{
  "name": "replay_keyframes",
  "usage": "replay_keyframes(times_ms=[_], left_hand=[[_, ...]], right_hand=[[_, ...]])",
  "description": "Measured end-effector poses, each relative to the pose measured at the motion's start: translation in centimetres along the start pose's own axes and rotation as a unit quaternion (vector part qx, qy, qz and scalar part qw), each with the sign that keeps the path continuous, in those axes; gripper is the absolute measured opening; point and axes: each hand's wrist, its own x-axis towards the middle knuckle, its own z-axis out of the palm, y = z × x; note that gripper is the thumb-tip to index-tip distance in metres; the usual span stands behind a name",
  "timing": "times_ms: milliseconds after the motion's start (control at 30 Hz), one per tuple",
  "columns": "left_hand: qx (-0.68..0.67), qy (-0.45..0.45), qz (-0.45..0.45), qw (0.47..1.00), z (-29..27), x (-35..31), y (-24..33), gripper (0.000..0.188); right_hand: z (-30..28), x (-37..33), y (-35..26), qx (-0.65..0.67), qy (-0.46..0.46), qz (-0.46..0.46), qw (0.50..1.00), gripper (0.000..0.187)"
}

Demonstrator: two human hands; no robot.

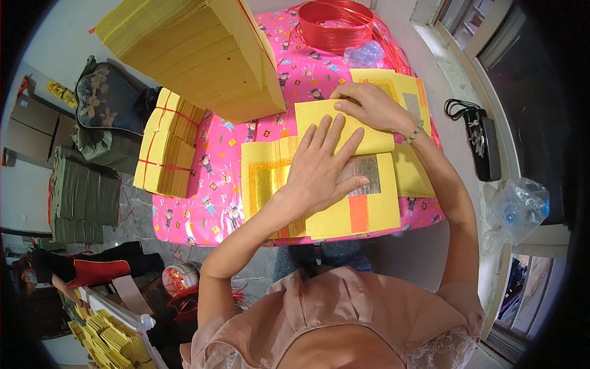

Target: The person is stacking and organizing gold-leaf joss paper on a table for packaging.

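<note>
Pink blouse [362, 295]; left hand [314, 175], right hand [376, 108] on folded yellow paper [372, 141].
Fingers [322, 131] spread left, bent right; likely light, soft: hold corners.

White wall [69, 38], grey floor [136, 214], pink-covered table [215, 175], flower-patterned chair [101, 101], window [473, 24] at right

Silver patch [367, 167] partly behind left fingers [356, 184]

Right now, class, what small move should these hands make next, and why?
Probably, the left hand should smooth the blank yellow paper while the right hand steadies its top: the left fingers already lie spread across it, the right fingers rest bent near its upper edge, and it overlaps the silver-patched sheet.
</note>
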Motion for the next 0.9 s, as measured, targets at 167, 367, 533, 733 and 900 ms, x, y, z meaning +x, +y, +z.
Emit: replay_keyframes(times_ms=[167,367,533,733,900], left_hand=[[0.005,-0.007,-0.006,1.0,0.0,-0.2,0.1,0.08],[0.002,-0.01,-0.008,1.0,-0.2,-0.2,0.4,0.081],[0.0,-0.023,-0.013,1.0,-0.2,-0.2,0.5,0.083],[-0.008,-0.034,-0.017,0.999,-0.2,-0.2,0.5,0.085],[-0.001,-0.042,-0.015,0.999,-0.1,-0.2,0.5,0.087]], right_hand=[[0.3,-0.1,0.2,0.004,0.005,-0.015,1.0,0.028],[0.4,-0.9,-0.5,-0.001,0.008,0.014,1.0,0.031],[0.3,-1.0,-0.6,-0.007,-0.005,0.024,1.0,0.031],[0.2,-1.1,-0.8,-0.01,-0.018,0.037,0.999,0.033],[-0.2,-1.7,-1.5,-0.017,0.056,-0.005,0.998,0.032]])
